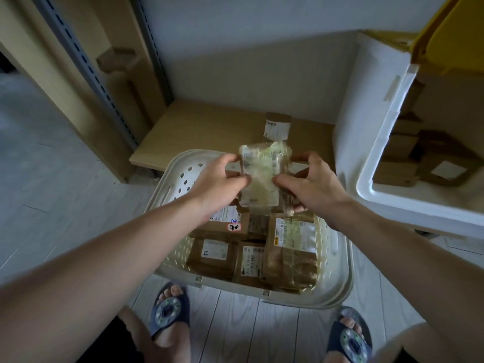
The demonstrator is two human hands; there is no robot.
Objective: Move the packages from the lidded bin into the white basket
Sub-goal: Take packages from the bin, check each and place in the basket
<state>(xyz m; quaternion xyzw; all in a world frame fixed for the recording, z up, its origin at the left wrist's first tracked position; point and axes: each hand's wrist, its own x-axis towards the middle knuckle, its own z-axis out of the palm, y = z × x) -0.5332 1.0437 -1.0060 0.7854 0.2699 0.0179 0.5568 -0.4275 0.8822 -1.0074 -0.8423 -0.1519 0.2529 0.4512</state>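
Observation:
A pale, clear-wrapped package [262,176] with a white label hangs above the white basket [180,169]. My left hand [220,182] pinches its left edge and my right hand [314,187] pinches its right edge. The perforated basket stands on the floor in front of my feet and holds several brown packages [290,247] with shipping labels. At the right stands the white bin [377,142], its yellow lid [445,30] raised; several brown packages [429,163] lie inside it.
A low wooden shelf board [199,129] runs behind the basket, with a flat brown box [309,137] on it. A metal shelf upright [86,66] and cardboard stand at the left. My sandalled feet [170,310] are on the pale plank floor.

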